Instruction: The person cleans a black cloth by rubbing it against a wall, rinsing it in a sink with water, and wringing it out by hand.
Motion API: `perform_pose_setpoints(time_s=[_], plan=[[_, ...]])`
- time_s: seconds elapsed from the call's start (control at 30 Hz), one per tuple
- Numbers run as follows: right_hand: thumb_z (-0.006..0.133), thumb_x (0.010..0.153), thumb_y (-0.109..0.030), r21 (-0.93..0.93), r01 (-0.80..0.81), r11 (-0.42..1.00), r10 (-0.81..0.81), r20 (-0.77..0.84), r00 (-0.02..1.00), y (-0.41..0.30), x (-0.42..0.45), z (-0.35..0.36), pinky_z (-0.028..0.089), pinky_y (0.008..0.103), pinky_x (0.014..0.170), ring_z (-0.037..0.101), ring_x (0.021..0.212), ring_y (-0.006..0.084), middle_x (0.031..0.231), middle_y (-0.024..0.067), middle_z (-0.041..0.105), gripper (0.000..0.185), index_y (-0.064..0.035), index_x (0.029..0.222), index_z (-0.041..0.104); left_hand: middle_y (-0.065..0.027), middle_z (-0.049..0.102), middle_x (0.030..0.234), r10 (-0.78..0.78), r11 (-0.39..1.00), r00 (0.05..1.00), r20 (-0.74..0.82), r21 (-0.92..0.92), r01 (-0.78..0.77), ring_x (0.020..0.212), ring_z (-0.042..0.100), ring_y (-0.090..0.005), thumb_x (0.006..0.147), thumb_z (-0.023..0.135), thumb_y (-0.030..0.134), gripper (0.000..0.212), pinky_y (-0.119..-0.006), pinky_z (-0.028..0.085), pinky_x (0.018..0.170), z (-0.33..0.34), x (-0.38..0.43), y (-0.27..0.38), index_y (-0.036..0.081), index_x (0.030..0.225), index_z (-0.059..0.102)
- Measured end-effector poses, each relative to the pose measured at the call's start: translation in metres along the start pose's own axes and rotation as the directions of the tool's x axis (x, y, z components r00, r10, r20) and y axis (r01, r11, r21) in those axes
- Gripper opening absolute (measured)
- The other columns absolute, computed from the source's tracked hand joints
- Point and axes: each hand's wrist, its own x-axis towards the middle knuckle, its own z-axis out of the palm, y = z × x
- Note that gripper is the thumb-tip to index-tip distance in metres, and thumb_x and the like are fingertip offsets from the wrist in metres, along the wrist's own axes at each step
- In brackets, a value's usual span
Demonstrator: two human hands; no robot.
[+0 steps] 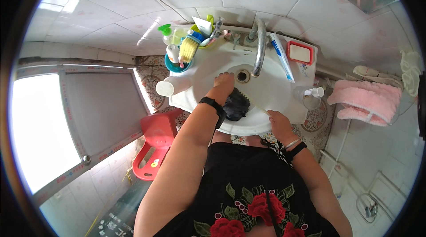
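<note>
A dark, wet-looking bundle [236, 105] lies in the front of the white washbasin [276, 98]. My left hand [224, 83] is in the basin just above and left of the bundle, beside the drain hole; its fingers point down and whether it grips anything is hidden. At the basin's right front, my right hand [280, 124] is closed on the handle end of a slim pale brush [255, 102], whose bristled end touches the bundle's right side. The curved metal faucet [261, 50] arches over the basin behind both hands.
On the left rim stand a teal cup [172, 66] with brushes, a white bottle [169, 87] and a green-topped pump bottle [165, 32]. The right side holds a toothpaste tube [282, 57], a red soap dish [312, 57] and a clear cup [311, 100]. A red plastic chair [161, 130] stands lower left.
</note>
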Motion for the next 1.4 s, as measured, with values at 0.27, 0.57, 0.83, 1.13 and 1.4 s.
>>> perform_pose_setpoints(time_s=[0.27,0.57,0.83,1.13,1.4], plan=[[0.049,0.083,-0.005,0.125,-0.078,0.989,0.075,0.030,0.997,0.023,-0.009,0.000,0.045,0.0472,0.080,0.056,0.092,0.0420,0.097,0.0221,0.061,0.029,0.0005,0.110,0.055,-0.0164,0.062,0.101,0.090,0.724,0.882,-0.463,-0.578,-0.378,0.094,0.061,-0.0309,0.079,0.064,0.004,0.032,-0.036,0.048,0.084,-0.083,-0.110,0.020,0.004,0.111,0.058],[0.056,0.081,-0.006,0.096,-0.067,0.993,0.068,-0.006,0.998,0.026,0.002,-0.004,0.047,0.0450,0.080,0.059,0.090,0.0411,0.095,0.0244,0.062,0.029,0.0017,0.109,0.057,-0.0111,0.065,0.099,-0.359,0.740,0.222,-0.907,-0.421,-0.524,0.087,0.062,-0.0186,0.078,0.068,0.000,0.033,-0.029,0.050,0.077,-0.220,-0.187,0.005,0.000,0.110,0.061],[0.057,0.081,-0.006,0.126,-0.072,0.989,0.078,-0.043,0.996,0.027,0.001,0.002,0.047,0.0454,0.079,0.059,0.090,0.0411,0.094,0.0242,0.063,0.029,0.0014,0.109,0.058,-0.0142,0.066,0.087,-0.250,0.893,0.634,-0.731,-0.427,-0.141,0.081,0.063,-0.0269,0.070,0.070,0.005,0.039,-0.034,0.049,0.076,-0.258,-0.084,-0.036,0.002,0.108,0.063],[0.057,0.081,-0.005,0.179,-0.092,0.980,0.101,-0.042,0.994,0.027,-0.001,-0.001,0.047,0.0451,0.079,0.059,0.089,0.0410,0.093,0.0237,0.063,0.027,0.0012,0.107,0.058,-0.0171,0.068,0.095,-0.167,0.939,0.817,-0.552,-0.342,-0.039,0.087,0.066,-0.0276,0.070,0.068,0.007,0.036,-0.035,0.051,0.080,-0.249,-0.037,-0.060,0.001,0.106,0.066],[0.057,0.081,-0.006,0.182,-0.056,0.982,0.065,-0.043,0.997,0.030,0.001,-0.003,0.047,0.0451,0.078,0.059,0.088,0.0411,0.092,0.0234,0.062,0.027,0.0009,0.107,0.058,-0.0190,0.068,0.093,-0.129,0.897,0.867,-0.482,-0.430,-0.105,0.087,0.066,-0.0295,0.082,0.059,0.017,0.031,-0.035,0.050,0.080,-0.239,-0.022,-0.073,0.002,0.109,0.065]])
